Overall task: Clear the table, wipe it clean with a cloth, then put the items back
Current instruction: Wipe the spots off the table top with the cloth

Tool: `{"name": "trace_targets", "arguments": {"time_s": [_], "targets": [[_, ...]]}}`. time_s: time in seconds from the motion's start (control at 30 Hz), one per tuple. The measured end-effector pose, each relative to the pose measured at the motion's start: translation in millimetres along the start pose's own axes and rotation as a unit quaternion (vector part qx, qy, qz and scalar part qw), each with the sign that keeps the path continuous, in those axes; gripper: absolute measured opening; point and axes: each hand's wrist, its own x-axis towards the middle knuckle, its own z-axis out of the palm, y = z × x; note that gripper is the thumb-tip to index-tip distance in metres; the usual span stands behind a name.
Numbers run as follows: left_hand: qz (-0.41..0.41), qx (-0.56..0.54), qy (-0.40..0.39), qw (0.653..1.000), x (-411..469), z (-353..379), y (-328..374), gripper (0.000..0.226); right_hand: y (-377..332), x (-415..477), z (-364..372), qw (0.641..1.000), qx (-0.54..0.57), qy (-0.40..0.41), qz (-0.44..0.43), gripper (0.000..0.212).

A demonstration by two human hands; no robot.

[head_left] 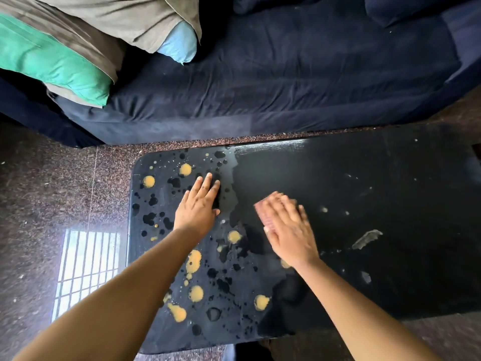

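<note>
**Cloth flat under the right hand, mid-table**

The black table carries a pinkish cloth near its middle. The cloth lies beneath the right hand, which presses on it with fingers straight and spread, gripping nothing; hand and cloth are blurred. The left hand lies flat on the table just left of the cloth, fingers extended, palm down, holding nothing. Beyond the table's far edge stands a dark blue sofa with a green pillow. Speckled stone floor lies left of the table. Yellow blobs and dark droplets dot the table's left part.
</note>
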Motion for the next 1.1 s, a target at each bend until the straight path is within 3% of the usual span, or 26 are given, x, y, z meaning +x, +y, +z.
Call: {"name": "trace_targets", "arguments": {"time_s": [0.07, 0.13, 0.2, 0.3, 0.37, 0.47, 0.53, 0.7, 0.73, 0.83, 0.9, 1.0, 1.07, 1.1], "targets": [[0.015, -0.016, 0.014, 1.0, -24, 10, 2, 0.071, -2, -1, -3, 0.991, 0.032, 0.012, 0.131, 0.059], [0.004, -0.032, -0.015, 0.999, -47, 19, 1, 0.078, -25, 0, -1, 0.983, 0.052, 0.028, 0.175, 0.06], [-0.003, -0.015, -0.05, 0.999, -64, 26, 1, 0.096, -47, -2, 1, 0.989, 0.068, 0.027, 0.126, 0.06], [-0.009, 0.019, -0.078, 0.997, -75, 34, 4, 0.116, -41, -13, 4, 0.999, 0.043, 0.003, -0.03, 0.06], [-0.015, 0.023, -0.092, 0.995, -77, 37, 8, 0.122, -24, -20, 6, 0.999, 0.024, -0.005, -0.042, 0.06], [-0.015, 0.037, -0.097, 0.994, -78, 41, 13, 0.126, -28, -29, 4, 0.989, 0.057, 0.015, 0.133, 0.059], [-0.017, 0.043, -0.095, 0.994, -78, 41, 12, 0.128, -53, -29, 5, 0.978, 0.083, 0.034, 0.188, 0.059], [-0.012, 0.07, -0.104, 0.992, -75, 39, 17, 0.127, -44, -38, 10, 0.998, 0.019, -0.001, -0.052, 0.059], [-0.014, 0.072, -0.108, 0.991, -75, 39, 19, 0.127, -33, -39, 9, 0.999, 0.013, -0.003, -0.033, 0.059], [-0.021, 0.067, -0.113, 0.991, -77, 40, 21, 0.128, -29, -39, 7, 0.981, 0.057, 0.025, 0.185, 0.058], [-0.022, 0.068, -0.118, 0.99, -75, 39, 23, 0.128, -50, -36, 8, 0.966, 0.076, 0.042, 0.242, 0.059], [-0.024, 0.07, -0.125, 0.989, -71, 37, 26, 0.13, -71, -43, 10, 0.993, 0.068, 0.032, 0.095, 0.06], [-0.024, 0.069, -0.13, 0.989, -71, 37, 26, 0.13, -55, -50, 11, 0.999, 0.033, 0.012, -0.022, 0.059], [-0.024, 0.067, -0.133, 0.989, -72, 37, 25, 0.129, -42, -53, 12, 0.999, 0.02, 0.005, -0.041, 0.058]]}}
